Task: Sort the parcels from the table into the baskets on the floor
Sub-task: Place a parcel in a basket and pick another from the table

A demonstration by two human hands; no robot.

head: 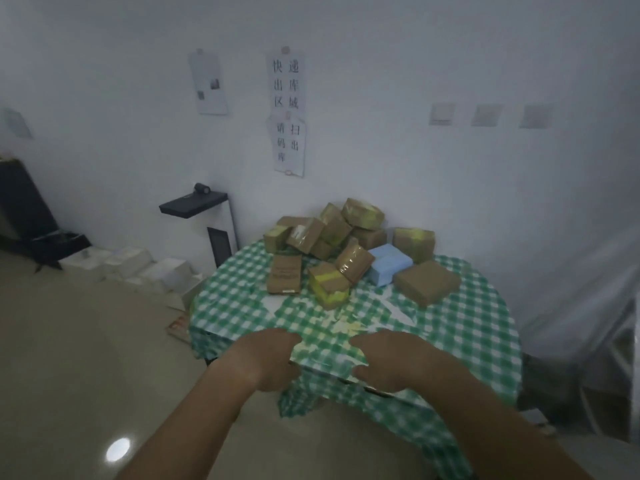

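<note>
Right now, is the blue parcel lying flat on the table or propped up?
Propped: the blue parcel sits tilted, its far end raised among the brown parcels, its near end down on the checked tablecloth.

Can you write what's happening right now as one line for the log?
stage: before first pick | left hand: on table edge | right hand: on table edge | parcels: piled on table | baskets: not in view

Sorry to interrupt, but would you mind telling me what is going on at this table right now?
A person is standing at a table covered with a green checked cloth. Both hands, the left hand and the right hand, rest at the near edge of the cloth and hold no parcel. A pile of brown parcels, one light blue parcel among them, sits at the far side by the wall. No baskets are in view, so sorting appears not yet under way.
</note>
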